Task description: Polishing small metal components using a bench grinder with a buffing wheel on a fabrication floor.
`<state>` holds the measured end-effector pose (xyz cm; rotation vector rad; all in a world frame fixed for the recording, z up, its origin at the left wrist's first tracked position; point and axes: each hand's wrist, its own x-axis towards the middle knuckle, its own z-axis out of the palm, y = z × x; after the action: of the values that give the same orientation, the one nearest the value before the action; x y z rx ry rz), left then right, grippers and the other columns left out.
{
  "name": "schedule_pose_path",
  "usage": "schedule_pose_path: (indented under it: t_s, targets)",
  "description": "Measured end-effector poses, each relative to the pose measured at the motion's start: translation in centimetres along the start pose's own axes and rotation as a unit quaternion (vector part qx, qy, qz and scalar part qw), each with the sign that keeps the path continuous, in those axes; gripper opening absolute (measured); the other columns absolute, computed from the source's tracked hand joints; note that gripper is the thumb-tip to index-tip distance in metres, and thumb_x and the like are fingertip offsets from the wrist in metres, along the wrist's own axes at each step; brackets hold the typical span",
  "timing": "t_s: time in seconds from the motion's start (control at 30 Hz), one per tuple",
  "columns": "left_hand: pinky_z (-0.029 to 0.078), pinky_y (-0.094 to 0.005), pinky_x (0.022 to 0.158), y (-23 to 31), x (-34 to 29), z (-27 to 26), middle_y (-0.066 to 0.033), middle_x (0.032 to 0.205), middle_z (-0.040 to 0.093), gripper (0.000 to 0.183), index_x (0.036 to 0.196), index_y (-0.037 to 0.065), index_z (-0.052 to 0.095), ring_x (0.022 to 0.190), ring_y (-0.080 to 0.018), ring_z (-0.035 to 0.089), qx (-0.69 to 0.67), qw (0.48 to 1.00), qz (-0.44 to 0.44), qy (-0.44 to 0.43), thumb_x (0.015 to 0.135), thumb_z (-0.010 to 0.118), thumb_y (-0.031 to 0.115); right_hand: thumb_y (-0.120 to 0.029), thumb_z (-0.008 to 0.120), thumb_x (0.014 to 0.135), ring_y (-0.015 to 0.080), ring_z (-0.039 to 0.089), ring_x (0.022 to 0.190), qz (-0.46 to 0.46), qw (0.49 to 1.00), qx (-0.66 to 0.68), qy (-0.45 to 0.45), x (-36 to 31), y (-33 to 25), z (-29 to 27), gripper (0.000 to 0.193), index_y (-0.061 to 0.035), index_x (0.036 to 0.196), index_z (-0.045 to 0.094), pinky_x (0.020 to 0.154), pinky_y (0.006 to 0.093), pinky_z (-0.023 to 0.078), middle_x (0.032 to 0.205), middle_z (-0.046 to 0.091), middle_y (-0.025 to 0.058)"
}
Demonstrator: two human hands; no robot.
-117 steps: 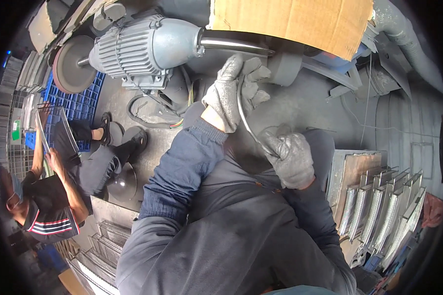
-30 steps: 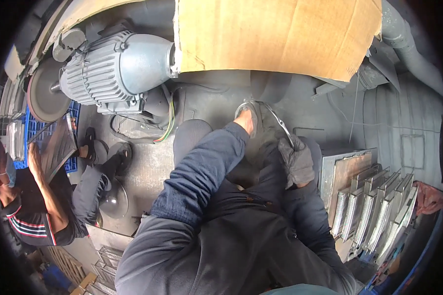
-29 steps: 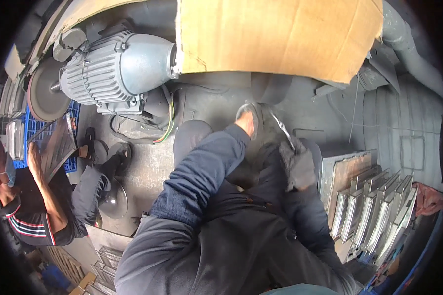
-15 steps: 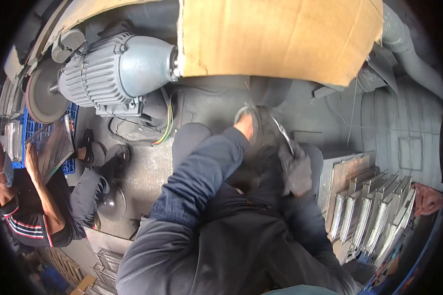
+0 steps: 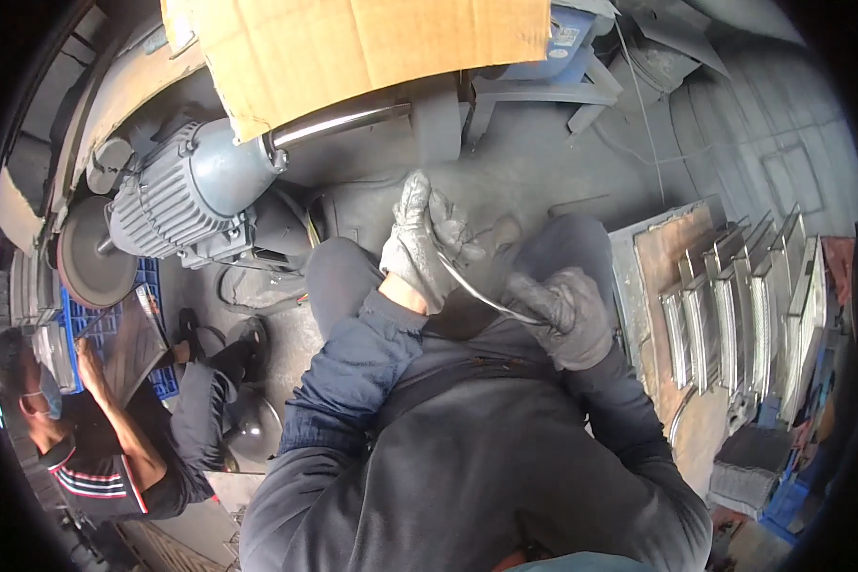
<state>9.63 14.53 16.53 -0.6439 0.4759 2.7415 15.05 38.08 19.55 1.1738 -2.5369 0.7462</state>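
Note:
A thin, curved, shiny metal strip [image 5: 479, 294] runs between my two hands above my lap. My left hand [image 5: 419, 238], in a dirty grey glove, is closed around its upper left end, the thumb side pointing up. My right hand [image 5: 570, 322], gloved the same way, grips the lower right end with its fingers wrapped round. The gloves hide both ends of the strip, so its full shape cannot be made out.
A large cardboard sheet [image 5: 372, 48] hangs ahead. To the left stand a grey motor [image 5: 167, 191] with a round wheel [image 5: 97, 253] and a seated co-worker [image 5: 105, 448] handling a flat metal piece. Several metal frames [image 5: 729, 324] stand upright at my right, beside a board [image 5: 653, 286].
My left hand has turned and come nearer, its glove now plainly in view. My right hand is a little lower, and the strip lies flatter. The view has shifted; the cardboard appears further left.

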Motion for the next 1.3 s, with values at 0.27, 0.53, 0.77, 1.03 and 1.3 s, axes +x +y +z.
schedule_pose_path:
  t_s: [0.27, 0.53, 0.77, 1.03, 1.3]
  targets:
    - [0.053, -0.0363, 0.089, 0.7, -1.6, -1.8, -0.0077, 0.097, 0.054, 0.037, 0.134, 0.006, 0.054, 0.094, -0.0214, 0.059, 0.462, 0.850, 0.239, -0.082, 0.109, 0.052, 0.032, -0.016, 0.081, 0.074, 0.0316, 0.067, 0.094, -0.031, 0.996, -0.037, 0.068, -2.9, -1.0, 0.4, 0.059, -0.0175, 0.131, 0.067, 0.088, 0.0469, 0.054, 0.092, 0.064, 0.0069]
    - [0.050, -0.0430, 0.068, 1.0, -5.3, 2.4, -0.0090, 0.089, 0.061, 0.025, 0.099, 0.007, 0.061, 0.082, -0.0253, 0.059, 0.135, 0.938, 0.104, -0.300, 0.105, 0.057, 0.031, -0.015, 0.082, 0.075, 0.0308, 0.067, 0.093, -0.070, 0.991, -0.045, 0.108, -2.8, -1.8, 0.2, 0.057, -0.0156, 0.130, 0.068, 0.086, 0.0452, 0.054, 0.092, 0.065, 0.0063]
    - [0.042, -0.0369, 0.053, -0.1, -4.2, 2.6, 0.0053, 0.065, 0.052, 0.040, 0.072, 0.026, 0.057, 0.057, -0.0175, 0.048, 0.060, 0.995, 0.075, -0.041, 0.098, 0.064, 0.057, -0.013, 0.080, 0.081, 0.0302, 0.069, 0.087, 0.031, 0.997, 0.035, 0.053, -1.8, -3.0, -1.1, 0.046, -0.0105, 0.126, 0.071, 0.080, 0.0413, 0.054, 0.098, 0.073, 0.0097]
    - [0.036, -0.0316, 0.051, -0.8, -2.7, -0.4, 0.0049, 0.054, 0.044, 0.042, 0.067, 0.024, 0.053, 0.048, -0.0149, 0.039, -0.006, 0.991, 0.073, 0.111, 0.103, 0.060, 0.044, -0.020, 0.074, 0.093, 0.0327, 0.072, 0.090, 0.198, 0.950, 0.242, -0.007, -0.3, -4.7, -1.3, 0.032, -0.0055, 0.122, 0.072, 0.082, 0.0397, 0.056, 0.100, 0.074, 0.0160]
    - [0.035, -0.0301, 0.049, -0.6, -3.6, -0.2, 0.0043, 0.052, 0.038, 0.041, 0.068, 0.022, 0.051, 0.042, -0.0134, 0.029, -0.045, 0.989, 0.080, 0.114, 0.105, 0.057, 0.039, -0.018, 0.077, 0.092, 0.0225, 0.071, 0.090, 0.263, 0.894, 0.362, -0.034, -0.2, -4.7, -2.1, 0.031, -0.0047, 0.119, 0.073, 0.080, 0.0360, 0.055, 0.098, 0.074, 0.0124]
